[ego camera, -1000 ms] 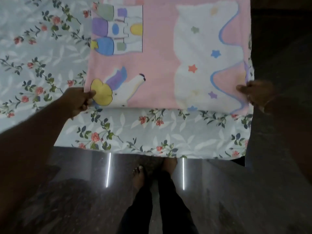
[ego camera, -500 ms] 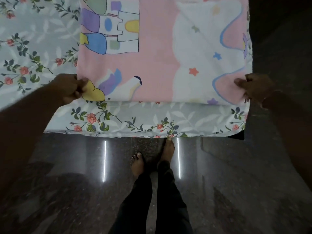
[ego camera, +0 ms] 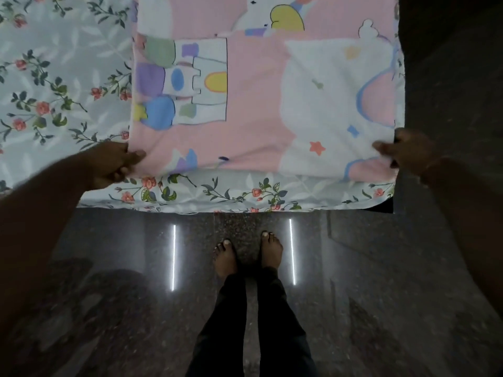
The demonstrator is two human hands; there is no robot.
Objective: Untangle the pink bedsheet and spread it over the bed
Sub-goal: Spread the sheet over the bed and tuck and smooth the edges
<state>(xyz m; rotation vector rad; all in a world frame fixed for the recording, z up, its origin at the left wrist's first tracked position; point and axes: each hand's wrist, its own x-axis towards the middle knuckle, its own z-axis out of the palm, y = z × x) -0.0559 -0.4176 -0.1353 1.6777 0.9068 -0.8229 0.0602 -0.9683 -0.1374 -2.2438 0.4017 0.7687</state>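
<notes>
The pink bedsheet (ego camera: 253,126), printed with a castle, stars and white clouds, lies folded flat on the bed (ego camera: 62,85), over the bed's white floral cover. My left hand (ego camera: 114,164) pinches the sheet's near left corner, thumb on top. My right hand (ego camera: 405,153) grips the near right corner at the bed's right edge. The sheet's near edge lies a little short of the bed's foot, leaving a strip of floral cover (ego camera: 231,191) showing.
Dark polished stone floor (ego camera: 109,281) runs below the bed, with two bright light reflections. My bare feet (ego camera: 247,254) stand close to the bed's foot. A dark gap runs along the bed's right side (ego camera: 449,77).
Both hands have carried the sheet's near edge closer to the bed's foot. The view has tilted, so more of the sheet and floor shows.
</notes>
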